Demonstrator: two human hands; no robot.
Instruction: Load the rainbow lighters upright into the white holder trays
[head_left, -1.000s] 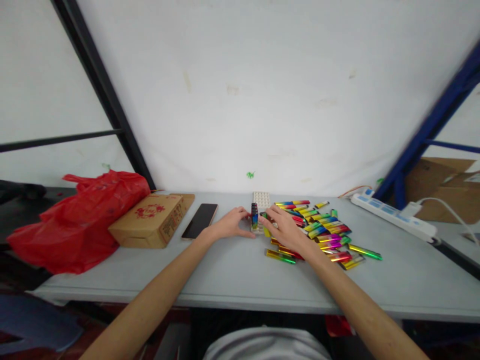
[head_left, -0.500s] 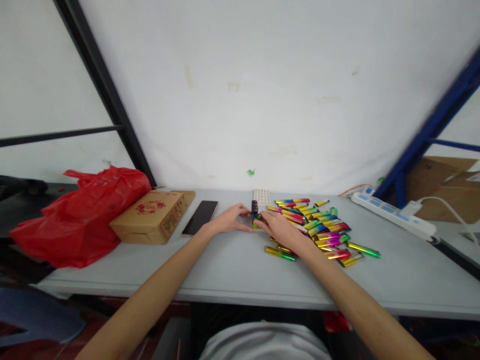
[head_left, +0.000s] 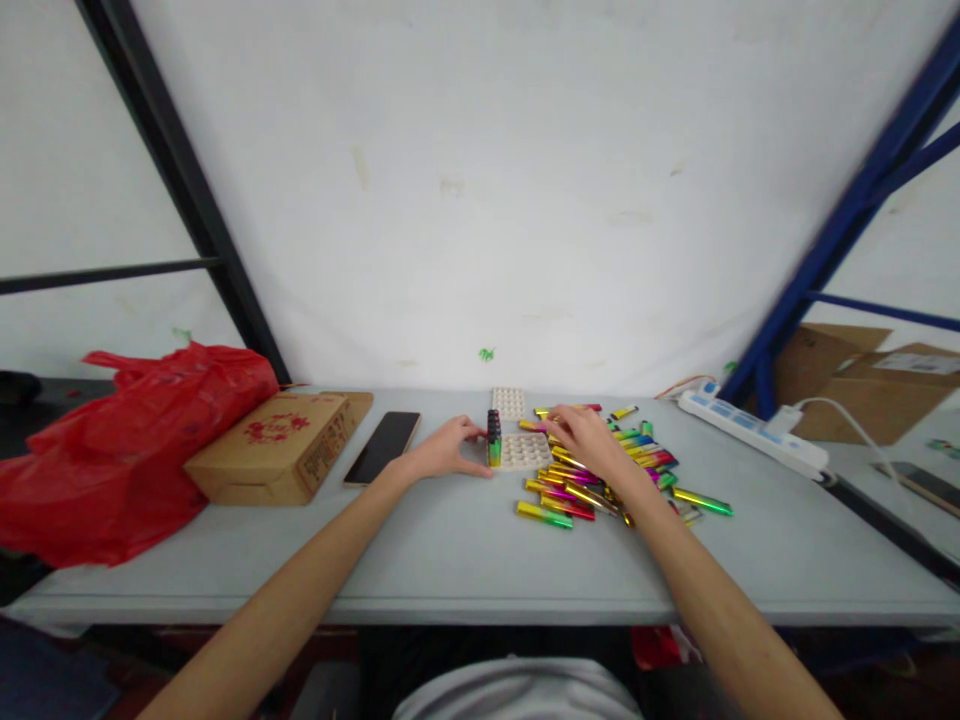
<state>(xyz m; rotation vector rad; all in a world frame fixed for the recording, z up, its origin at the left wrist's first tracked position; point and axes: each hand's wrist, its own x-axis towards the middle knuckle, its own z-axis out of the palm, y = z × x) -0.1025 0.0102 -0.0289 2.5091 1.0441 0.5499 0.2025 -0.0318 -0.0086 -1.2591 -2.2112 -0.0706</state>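
Observation:
My left hand (head_left: 450, 448) rests at the left side of a pale tray with rows of holes (head_left: 525, 452). Its thumb and fingers are spread apart, near the two ends of a row of lighters (head_left: 494, 440). These lighters stand upright along the tray's left edge, black tops up, the front one yellow-green. To the right, my right hand (head_left: 589, 435) is over the far left part of a pile of shiny coloured lighters (head_left: 574, 490). Its fingers are bent down in a pinch at a yellow lighter (head_left: 532, 426); the thumb is mostly hidden.
A second pale holed tray (head_left: 508, 402) lies by the wall. On the left are a phone (head_left: 384, 447), a cardboard box (head_left: 262, 450) and a red plastic bag (head_left: 142, 450). At the right, a white power strip (head_left: 754, 435) lies before a blue metal frame (head_left: 765, 375).
My right hand has moved from the upright lighters at the tray to the pile on the right, uncovering the tray's holes. My left hand stays beside the tray. The view has shifted slightly right.

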